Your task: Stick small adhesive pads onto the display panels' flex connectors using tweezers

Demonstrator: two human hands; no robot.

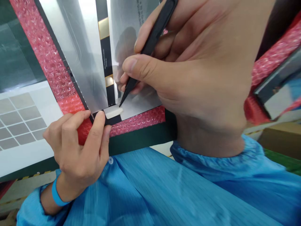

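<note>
My right hand [188, 62] is closed round black tweezers [151, 39], their tip pointing down. The tip meets a small pale strip [114, 113] at the near edge of a flat panel with silvery metal plates [82, 53]. Between the plates runs a black band with gold-coloured patches [109, 80]. My left hand [80, 141] rests at the panel's near left corner, beside the strip. Its index and middle fingertips press on the edge, fingers apart; whether the thumb grips the edge is hard to see.
Pink bubble wrap [42, 47] lies under the panel. On the left is a white sheet with grey rectangular stickers [22, 102]. A dark green mat [138, 138] covers the table. Another panel on pink wrap [277, 84] stands at the right, above a cardboard box [282, 138].
</note>
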